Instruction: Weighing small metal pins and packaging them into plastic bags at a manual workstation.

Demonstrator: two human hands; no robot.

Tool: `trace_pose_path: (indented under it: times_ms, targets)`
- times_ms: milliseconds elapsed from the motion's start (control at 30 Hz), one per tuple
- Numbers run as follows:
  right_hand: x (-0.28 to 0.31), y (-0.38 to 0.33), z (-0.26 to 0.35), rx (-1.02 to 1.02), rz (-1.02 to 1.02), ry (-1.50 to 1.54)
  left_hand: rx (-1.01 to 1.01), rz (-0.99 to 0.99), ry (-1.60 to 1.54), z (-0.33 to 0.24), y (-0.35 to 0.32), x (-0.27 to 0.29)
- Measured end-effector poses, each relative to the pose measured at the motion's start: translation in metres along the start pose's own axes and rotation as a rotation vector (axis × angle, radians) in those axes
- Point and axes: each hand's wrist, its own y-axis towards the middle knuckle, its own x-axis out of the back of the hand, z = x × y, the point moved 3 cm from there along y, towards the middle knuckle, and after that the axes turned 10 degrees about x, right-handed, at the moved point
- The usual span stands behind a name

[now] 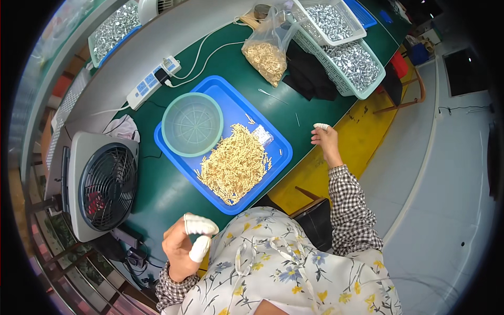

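My left hand [184, 244] is in front of the blue tray's near edge, white finger covers on its thumb and forefinger. The two covered fingers curve toward each other in a pinch; nothing between them can be made out. Off the table's right edge is my right hand [326, 142], fingers curled together, with a white cover on one fingertip. Whatever it may hold is too small to see. Small brass-coloured pins [233, 165] lie heaped in the blue tray [273, 184]. Beside the heap are a green round basket [191, 126] and a clear packet [262, 135].
A fan [107, 184] stands at the left, near a power strip [152, 84]. At the back are a plastic bag of brass-coloured pieces [266, 60], a black cloth [310, 76] and baskets of silvery metal parts [354, 65]. A thin needle-like piece [297, 119] lies near the table edge.
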Motion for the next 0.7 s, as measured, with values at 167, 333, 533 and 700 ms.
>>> trace_pose_path:
  times_ms: [167, 333, 533, 700]
  targets:
    - [0.028, -0.008, -0.047, -0.160, -0.014, -0.056, 0.409, -0.376, -0.072, 0.100, 0.035, -0.001]
    - [0.093, -0.046, -0.087, -0.341, 0.329, -0.192, 0.505, -0.657, -0.064, 0.164, 0.009, 0.018]
    - [0.122, -0.109, -0.139, -0.463, 0.630, -0.459, 0.668, -0.616, -0.017, 0.212, -0.004, 0.008]
    - [0.059, -0.065, -0.033, -0.269, 0.725, -0.181, 0.796, -0.635, -0.124, 0.229, -0.002, -0.016]
